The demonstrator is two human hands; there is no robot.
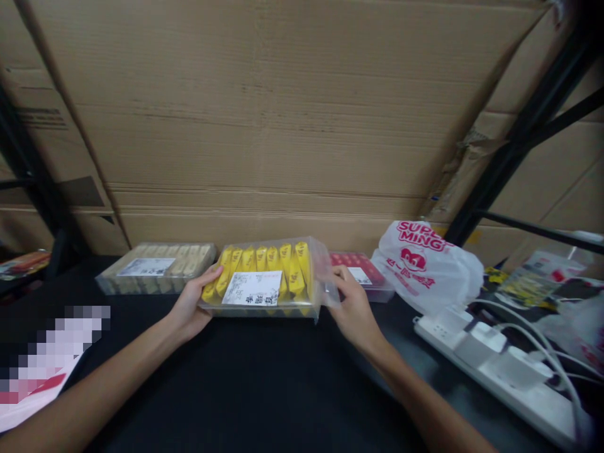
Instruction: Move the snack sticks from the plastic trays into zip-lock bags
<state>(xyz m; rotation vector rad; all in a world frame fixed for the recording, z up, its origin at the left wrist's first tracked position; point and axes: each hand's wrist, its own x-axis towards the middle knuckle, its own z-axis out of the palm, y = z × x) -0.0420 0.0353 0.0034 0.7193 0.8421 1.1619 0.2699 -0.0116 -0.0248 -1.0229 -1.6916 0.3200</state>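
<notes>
My left grip (193, 306) is clasping the yellow pack (262, 261) over the table (264, 377), between the beige pack (186, 258) and red pack (350, 259); my right grip (348, 299) is pinching its loose clear film (325, 267). Ideally, I am keeping it level, handling film gently.

Red pack (372, 272) partly behind right fingers (340, 274)

Dim, soft light, slight blur throughout, darkened right-hand corners, wide-angle stretch at edges.
</notes>
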